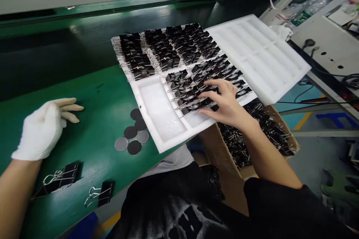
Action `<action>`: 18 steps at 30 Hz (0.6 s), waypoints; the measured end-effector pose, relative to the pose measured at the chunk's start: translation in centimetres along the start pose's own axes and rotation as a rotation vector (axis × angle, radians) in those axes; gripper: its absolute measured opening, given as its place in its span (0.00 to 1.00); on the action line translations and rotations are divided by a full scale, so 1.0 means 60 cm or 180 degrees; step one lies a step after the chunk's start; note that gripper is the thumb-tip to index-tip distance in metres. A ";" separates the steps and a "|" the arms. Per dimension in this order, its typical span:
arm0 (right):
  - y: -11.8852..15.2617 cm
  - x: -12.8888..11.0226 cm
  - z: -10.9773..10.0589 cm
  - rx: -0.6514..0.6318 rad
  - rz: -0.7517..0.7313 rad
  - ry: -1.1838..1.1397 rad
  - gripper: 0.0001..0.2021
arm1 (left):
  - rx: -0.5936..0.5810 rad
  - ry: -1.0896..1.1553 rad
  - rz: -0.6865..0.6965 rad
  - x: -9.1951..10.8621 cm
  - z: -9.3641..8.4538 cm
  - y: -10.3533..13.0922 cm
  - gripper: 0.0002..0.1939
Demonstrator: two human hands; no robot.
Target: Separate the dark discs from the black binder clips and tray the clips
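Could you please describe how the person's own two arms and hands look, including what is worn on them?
The left grip, a hand, wears a white glove ending at the wrist; whether it covers the fingers fully is hard to tell. The left forearm is bare. The right grip has no glove, and the right forearm is bare up to a black sleeve.

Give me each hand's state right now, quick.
Left hand: open, gloved, nothing visible in it.
Right hand: open, bare, over the binder clips; whether it touches one cannot be told.
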State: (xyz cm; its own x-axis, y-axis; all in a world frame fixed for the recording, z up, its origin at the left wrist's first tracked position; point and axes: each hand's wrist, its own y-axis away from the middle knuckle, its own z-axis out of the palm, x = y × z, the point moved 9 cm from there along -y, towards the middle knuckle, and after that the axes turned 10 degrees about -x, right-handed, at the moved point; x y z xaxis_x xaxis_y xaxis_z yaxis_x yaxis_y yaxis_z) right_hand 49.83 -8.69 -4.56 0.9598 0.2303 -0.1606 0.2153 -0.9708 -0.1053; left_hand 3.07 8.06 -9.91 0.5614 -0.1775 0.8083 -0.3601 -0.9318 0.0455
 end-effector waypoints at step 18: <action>0.034 -0.466 0.121 -0.0201 -0.2422 -0.0289 0.17 | 0.0774 -0.1145 -0.0073 -0.035 0.010 0.390 0.65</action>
State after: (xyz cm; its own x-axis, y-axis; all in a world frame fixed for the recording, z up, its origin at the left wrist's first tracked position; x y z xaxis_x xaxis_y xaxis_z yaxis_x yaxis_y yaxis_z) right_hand 22.14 -16.60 -7.39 0.5251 0.8383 -0.1466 0.8230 -0.5441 -0.1632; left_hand -6.10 -13.57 -10.90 0.8066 -0.2146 0.5508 -0.1824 -0.9767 -0.1133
